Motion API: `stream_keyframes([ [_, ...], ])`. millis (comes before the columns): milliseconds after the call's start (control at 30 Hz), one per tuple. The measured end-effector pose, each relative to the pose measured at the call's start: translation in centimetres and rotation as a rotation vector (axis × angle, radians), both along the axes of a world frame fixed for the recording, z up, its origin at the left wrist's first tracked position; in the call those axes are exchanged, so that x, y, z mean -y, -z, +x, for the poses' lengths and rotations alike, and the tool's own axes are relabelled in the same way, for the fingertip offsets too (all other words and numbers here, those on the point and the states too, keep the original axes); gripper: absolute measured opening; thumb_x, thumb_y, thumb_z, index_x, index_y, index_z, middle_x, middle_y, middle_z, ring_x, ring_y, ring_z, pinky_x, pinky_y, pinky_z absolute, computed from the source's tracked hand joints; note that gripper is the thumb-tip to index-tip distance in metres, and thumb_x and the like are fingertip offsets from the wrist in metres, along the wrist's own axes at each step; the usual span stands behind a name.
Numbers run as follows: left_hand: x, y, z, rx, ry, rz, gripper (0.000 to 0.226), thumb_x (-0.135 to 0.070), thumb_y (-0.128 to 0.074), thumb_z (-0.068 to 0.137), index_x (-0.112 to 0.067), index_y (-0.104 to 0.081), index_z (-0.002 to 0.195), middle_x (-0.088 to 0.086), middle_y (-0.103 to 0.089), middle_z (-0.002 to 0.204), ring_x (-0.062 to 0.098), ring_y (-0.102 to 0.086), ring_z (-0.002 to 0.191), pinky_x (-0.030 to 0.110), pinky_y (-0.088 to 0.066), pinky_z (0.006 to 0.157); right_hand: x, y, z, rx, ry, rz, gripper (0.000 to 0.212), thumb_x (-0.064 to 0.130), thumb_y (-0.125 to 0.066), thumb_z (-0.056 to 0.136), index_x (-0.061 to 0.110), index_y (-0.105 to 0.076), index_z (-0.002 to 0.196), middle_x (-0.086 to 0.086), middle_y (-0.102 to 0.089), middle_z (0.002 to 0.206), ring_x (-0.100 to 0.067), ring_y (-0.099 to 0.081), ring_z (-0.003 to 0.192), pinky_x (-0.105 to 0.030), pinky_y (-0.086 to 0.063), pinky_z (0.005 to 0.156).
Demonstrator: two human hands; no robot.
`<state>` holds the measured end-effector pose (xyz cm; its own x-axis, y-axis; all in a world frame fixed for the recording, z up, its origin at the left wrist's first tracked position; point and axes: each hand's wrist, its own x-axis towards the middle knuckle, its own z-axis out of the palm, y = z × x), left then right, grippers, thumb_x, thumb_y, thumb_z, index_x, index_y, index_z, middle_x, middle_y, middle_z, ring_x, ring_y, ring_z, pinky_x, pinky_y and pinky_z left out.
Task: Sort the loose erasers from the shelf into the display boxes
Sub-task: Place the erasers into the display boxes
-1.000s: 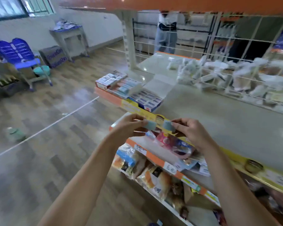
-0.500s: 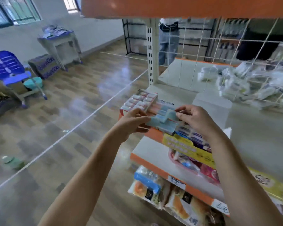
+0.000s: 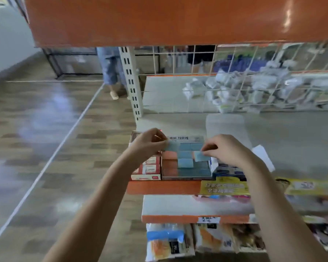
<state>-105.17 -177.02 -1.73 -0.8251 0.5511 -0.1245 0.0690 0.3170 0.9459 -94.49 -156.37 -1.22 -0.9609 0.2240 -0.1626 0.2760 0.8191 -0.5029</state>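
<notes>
Three display boxes sit side by side at the shelf (image 3: 292, 140) front edge: a red-and-white box (image 3: 147, 170), a middle box (image 3: 186, 161) of blue and orange erasers, and a dark blue box (image 3: 229, 171). Two hands work over the middle box. The left hand (image 3: 148, 143) pinches one blue eraser (image 3: 171, 146) — long axis left to right — above the back-left corner. The right hand (image 3: 227, 150) pinches a second blue eraser (image 3: 200, 156), slightly tilted, above the right side.

Bright daylight, motion blur, floor glare
</notes>
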Motion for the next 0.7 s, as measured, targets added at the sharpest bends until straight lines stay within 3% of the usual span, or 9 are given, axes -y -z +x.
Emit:
stream_keyframes([
  [200,-0.2,0.8,-1.2,0.026,0.149,0.019,0.006,-0.009,-0.064,0.086,-0.009,-0.059,0.089,0.005,-0.065,0.079,0.013,-0.061,0.073,0.021,-0.055,0.063,1.3,0.1,0.8,0.014,0.119,0.077,0.016,0.019,-0.061,0.089,0.018,-0.071,0.102,0.004,-0.067,0.098,-0.002,-0.054,0.074,-0.012,-0.035,0.059],
  [400,-0.4,1.2,-1.1,0.024,0.161,0.047,0.006,-0.01,-0.064,0.086,-0.012,-0.059,0.085,0.001,-0.064,0.073,0.011,-0.06,0.07,0.024,-0.052,0.064,2.2,0.7,0.4,0.03,0.116,0.136,0.016,0.02,-0.062,0.088,0.016,-0.072,0.101,0.003,-0.068,0.098,-0.008,-0.056,0.083,-0.019,-0.04,0.073],
  [533,-0.5,1.3,-0.8,0.008,0.166,0.019,0.006,-0.012,-0.065,0.086,-0.012,-0.059,0.087,-0.002,-0.065,0.074,0.009,-0.06,0.07,0.028,-0.053,0.069,2.3,0.8,0.9,0.007,0.107,0.134,0.012,0.019,-0.064,0.087,0.022,-0.068,0.098,0.007,-0.056,0.088,-0.007,-0.053,0.085,-0.025,-0.045,0.082],
  [700,-0.8,1.3,-0.5,-0.025,0.143,0.002,0.007,-0.011,-0.066,0.085,-0.012,-0.059,0.085,-0.005,-0.064,0.069,0.007,-0.059,0.064,0.026,-0.053,0.067,2.3,1.5,1.2,-0.054,0.093,0.186,0.011,0.02,-0.063,0.087,0.022,-0.066,0.097,0.002,-0.047,0.096,-0.009,-0.056,0.078,-0.016,-0.038,0.077],
])
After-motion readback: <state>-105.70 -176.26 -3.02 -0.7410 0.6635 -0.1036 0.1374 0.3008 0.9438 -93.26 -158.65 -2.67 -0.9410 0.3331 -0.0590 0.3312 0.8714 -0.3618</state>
